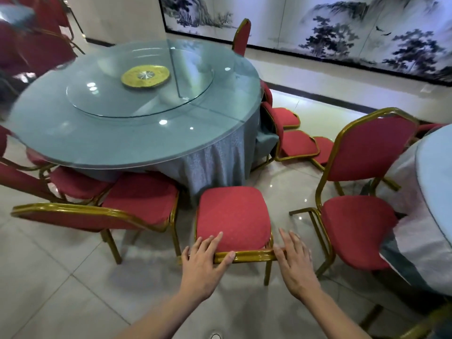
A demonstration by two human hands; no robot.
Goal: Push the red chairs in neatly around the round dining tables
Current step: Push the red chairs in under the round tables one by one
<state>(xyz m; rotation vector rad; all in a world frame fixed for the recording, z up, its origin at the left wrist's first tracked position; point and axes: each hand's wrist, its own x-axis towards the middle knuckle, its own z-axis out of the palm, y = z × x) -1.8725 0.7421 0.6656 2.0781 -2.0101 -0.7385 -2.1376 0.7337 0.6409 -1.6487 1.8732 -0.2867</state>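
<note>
Atop the red chair [233, 218]'s gold tubular back, left hand [204, 261] grips; right hand [293, 260] rests flat.

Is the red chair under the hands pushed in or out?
Out: the red cushioned gold-framed chair's whole seat shows, short of the round glass-topped table.

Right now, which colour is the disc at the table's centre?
Gold, with a silver middle: the disc, head view.
</note>
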